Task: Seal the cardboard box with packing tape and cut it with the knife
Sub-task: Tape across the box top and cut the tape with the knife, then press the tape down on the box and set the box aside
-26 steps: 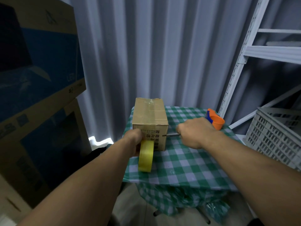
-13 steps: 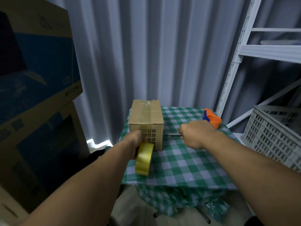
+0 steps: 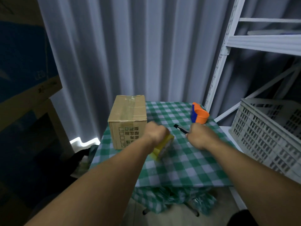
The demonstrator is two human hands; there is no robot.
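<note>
A small cardboard box (image 3: pixel 127 115) stands at the left rear of the green checked table (image 3: pixel 187 163), a strip of clear tape running along its top. My left hand (image 3: pixel 155 132) is closed on a yellow roll of packing tape (image 3: pixel 162 146), held low over the cloth to the right of the box and apart from it. My right hand (image 3: pixel 199 136) grips a dark knife (image 3: pixel 180 128) whose tip points up and left, between the box and an orange cup.
An orange and blue cup (image 3: pixel 199 115) sits at the table's far right corner. A white slotted crate (image 3: pixel 268 134) and white metal shelving (image 3: pixel 244 43) stand to the right. Large cardboard cartons (image 3: pixel 24 79) are stacked on the left. Grey curtains hang behind.
My left hand has carried the tape roll away from the box's front face to the right, over the cloth. My right hand has drawn the knife back from the box and tilted it up.
</note>
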